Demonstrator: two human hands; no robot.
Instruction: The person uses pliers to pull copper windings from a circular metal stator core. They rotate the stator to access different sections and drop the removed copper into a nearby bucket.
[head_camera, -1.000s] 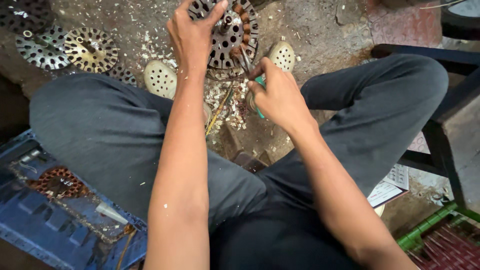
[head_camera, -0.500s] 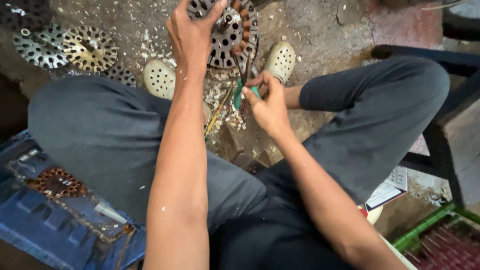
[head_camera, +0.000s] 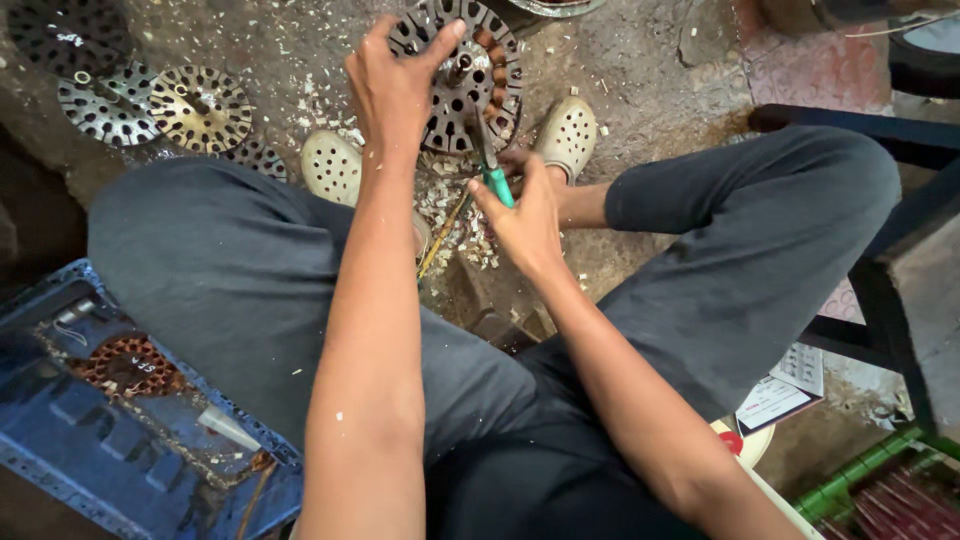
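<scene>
Now, stator: the slotted round motor core (head_camera: 462, 75) stands on edge on the far floor between my feet, with copper windings showing in the slots on its right side.
Left hand: my left hand (head_camera: 392, 85) is closed over the core's near-left rim, thumb hooked across the top, and it braces the core upright.
Right hand: my right hand (head_camera: 525, 215) is closed on the green handle of a screwdriver (head_camera: 490, 160), whose thin shaft runs up to the core's lower right face.
Tip: I cannot tell which slot the tip sits in; my fingers and the shaft hide it.
Doing it well: I judge the work goes best with the shaft kept in line with one slot and the push short and steady, so the tip does not skid across the laminations.
Bracing: my left palm should press against the push, or the core could roll on its edge.
Risk: my left thumb lies close to the tool's path, so I would keep it clear.
Litter: pale scraps (head_camera: 455, 215) lie heaped on the floor just near of the core.
Feet: cream perforated clogs (head_camera: 570, 135) sit either side of the core.
Far left: more slotted discs (head_camera: 195, 105) lie flat on the ground.
Near left: a blue crate (head_camera: 60, 460) holds a copper-wound part.
</scene>
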